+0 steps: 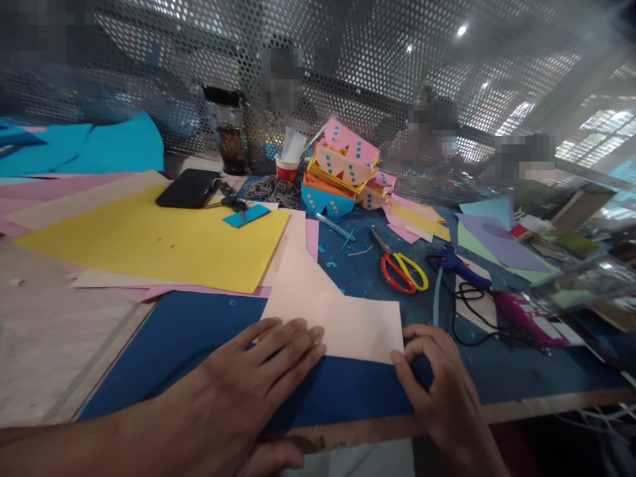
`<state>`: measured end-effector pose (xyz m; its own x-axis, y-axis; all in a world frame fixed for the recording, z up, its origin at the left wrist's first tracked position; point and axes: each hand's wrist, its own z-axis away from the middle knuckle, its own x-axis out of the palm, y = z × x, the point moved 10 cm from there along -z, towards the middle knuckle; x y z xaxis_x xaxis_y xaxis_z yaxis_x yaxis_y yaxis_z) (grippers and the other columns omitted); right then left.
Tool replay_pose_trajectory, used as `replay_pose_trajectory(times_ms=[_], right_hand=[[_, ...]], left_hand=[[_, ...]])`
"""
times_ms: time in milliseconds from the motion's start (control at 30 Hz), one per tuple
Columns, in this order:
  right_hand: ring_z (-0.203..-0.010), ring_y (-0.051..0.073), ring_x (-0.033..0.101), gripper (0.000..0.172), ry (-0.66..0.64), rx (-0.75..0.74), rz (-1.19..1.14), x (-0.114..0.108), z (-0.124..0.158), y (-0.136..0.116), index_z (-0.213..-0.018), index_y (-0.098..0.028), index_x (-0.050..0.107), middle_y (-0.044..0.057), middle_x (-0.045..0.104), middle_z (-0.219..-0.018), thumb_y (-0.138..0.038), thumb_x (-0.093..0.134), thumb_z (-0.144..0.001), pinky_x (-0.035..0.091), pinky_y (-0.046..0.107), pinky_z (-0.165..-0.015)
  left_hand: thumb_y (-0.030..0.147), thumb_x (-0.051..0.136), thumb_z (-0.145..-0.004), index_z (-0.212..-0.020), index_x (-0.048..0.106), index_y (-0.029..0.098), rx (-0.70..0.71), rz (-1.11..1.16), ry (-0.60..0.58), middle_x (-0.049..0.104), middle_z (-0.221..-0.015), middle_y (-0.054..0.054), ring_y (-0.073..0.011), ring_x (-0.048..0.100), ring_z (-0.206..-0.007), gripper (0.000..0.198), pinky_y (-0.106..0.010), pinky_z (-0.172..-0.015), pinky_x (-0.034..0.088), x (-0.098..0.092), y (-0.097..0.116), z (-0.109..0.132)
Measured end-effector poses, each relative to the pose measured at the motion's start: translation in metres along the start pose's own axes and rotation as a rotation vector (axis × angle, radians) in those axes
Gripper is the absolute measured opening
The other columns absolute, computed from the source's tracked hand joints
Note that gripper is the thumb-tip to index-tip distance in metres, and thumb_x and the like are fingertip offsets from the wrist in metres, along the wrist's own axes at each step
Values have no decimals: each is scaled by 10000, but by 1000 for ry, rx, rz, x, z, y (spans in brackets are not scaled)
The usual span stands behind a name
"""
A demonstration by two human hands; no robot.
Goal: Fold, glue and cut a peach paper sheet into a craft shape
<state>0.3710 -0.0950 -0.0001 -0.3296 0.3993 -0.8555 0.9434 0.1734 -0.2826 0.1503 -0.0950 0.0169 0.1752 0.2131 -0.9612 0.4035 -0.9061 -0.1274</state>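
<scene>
A pale peach sheet of paper (pixel 358 328), with a folded-looking strip along its front, lies on the blue work mat (pixel 199 331). My left hand (pixel 268 371) rests flat on the sheet's left front part, fingers stretched out. At the right end, my right hand (pixel 437 377) has thumb and curled fingers at the paper's edge and corner, gripping it lightly. Behind the sheet lie scissors (pixel 397 271) with one red and one yellow handle. Left of it spreads a yellow sheet (pixel 163 238) over pink and peach sheets.
Decorated paper baskets (pixel 342 165) are stacked at the back, near a red cup (pixel 287 167), grey cord (pixel 273 192) and a bottle (pixel 231 132). A phone (pixel 186 188) and keys (pixel 231 199) sit on the sheets. A blue-handled glue gun (pixel 462 268) lies right. A perforated metal screen (pixel 338 66) stands behind.
</scene>
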Motion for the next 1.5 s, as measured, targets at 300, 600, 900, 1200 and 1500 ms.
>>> replay_pose_trajectory(times_ms=[300, 600, 900, 1200, 1500], right_hand=[[-1037, 235, 548, 160, -19, 67, -45, 0, -1, -1, -814, -228, 511, 65, 594, -1091, -323, 576, -925, 424, 379, -868], [-1038, 235, 546, 142, -1, 65, -56, 0, -2, -2, -816, -227, 506, 64, 597, -1080, -300, 577, -916, 425, 379, -874], [-1054, 240, 560, 109, 38, 64, -68, -4, -1, -2, -926, -224, 541, 72, 602, -1097, -316, 599, -918, 449, 399, -888], [-1170, 250, 545, 361, 214, -248, -51, -33, 14, -73, -1257, -185, 563, 103, 617, -1189, -102, 610, -909, 419, 450, -1027], [-1171, 241, 511, 380, -185, -280, -47, 16, 8, -114, -1357, -211, 554, 41, 611, -1320, -385, 499, -1023, 409, 447, -1011]], left_hand=[[695, 446, -932, -1485, 432, 152, -15, 57, 39, 506, -1498, -105, -292, 523, -1315, 775, -414, -1047, 395, -4, -3, -1], [700, 453, -926, -1485, 434, 182, -21, 56, 38, 491, -1513, -86, -294, 512, -1325, 763, -430, -1048, 407, -2, -3, -1], [646, 452, -953, -1482, 439, 194, -29, 82, 29, 486, -1517, -91, -294, 513, -1324, 696, -432, -1062, 404, 1, -4, -1], [619, 501, -943, -1471, 447, 201, -13, 73, 41, 505, -1503, -82, -290, 519, -1310, 676, -426, -1052, 389, 1, -4, -1], [611, 545, -920, -1458, 472, 216, -12, 85, 68, 552, -1462, -74, -284, 544, -1275, 672, -408, -1022, 418, -3, -4, -3]])
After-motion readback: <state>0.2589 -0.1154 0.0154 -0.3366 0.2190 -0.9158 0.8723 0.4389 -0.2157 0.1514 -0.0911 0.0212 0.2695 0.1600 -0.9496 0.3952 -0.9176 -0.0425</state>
